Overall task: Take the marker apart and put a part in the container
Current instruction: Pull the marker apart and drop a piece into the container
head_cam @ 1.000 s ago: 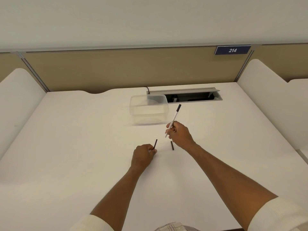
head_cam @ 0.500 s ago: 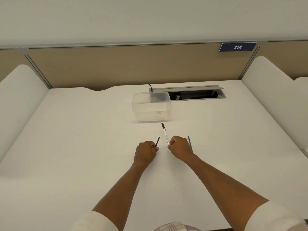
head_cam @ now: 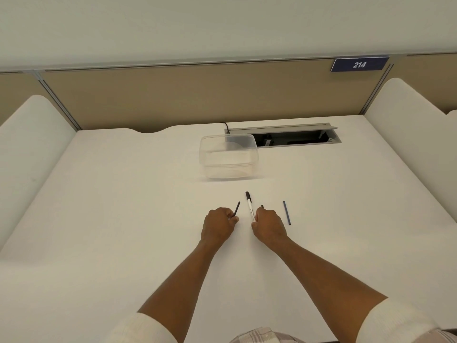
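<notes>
My right hand (head_cam: 268, 225) grips the lower end of the white marker body (head_cam: 250, 209), whose black tip points away from me. A small dark piece (head_cam: 262, 206) peeks out just behind that hand on the table. My left hand (head_cam: 218, 225) is closed on a thin black rod (head_cam: 237, 209) that sticks up and away. A dark slim stick (head_cam: 286, 212) lies on the desk to the right of my right hand. The clear plastic container (head_cam: 228, 156) stands open beyond both hands, with nothing visible inside.
The white desk (head_cam: 111, 219) has white side dividers (head_cam: 32, 134) on both sides and a tan back panel. An open cable tray (head_cam: 291, 137) sits behind the container. A blue plate reading 214 (head_cam: 359, 64) hangs on the panel.
My right hand came down and nearer with the marker body, from raised near the container to low over the desk. The dark slim stick now lies to its right. My left hand barely moved.
</notes>
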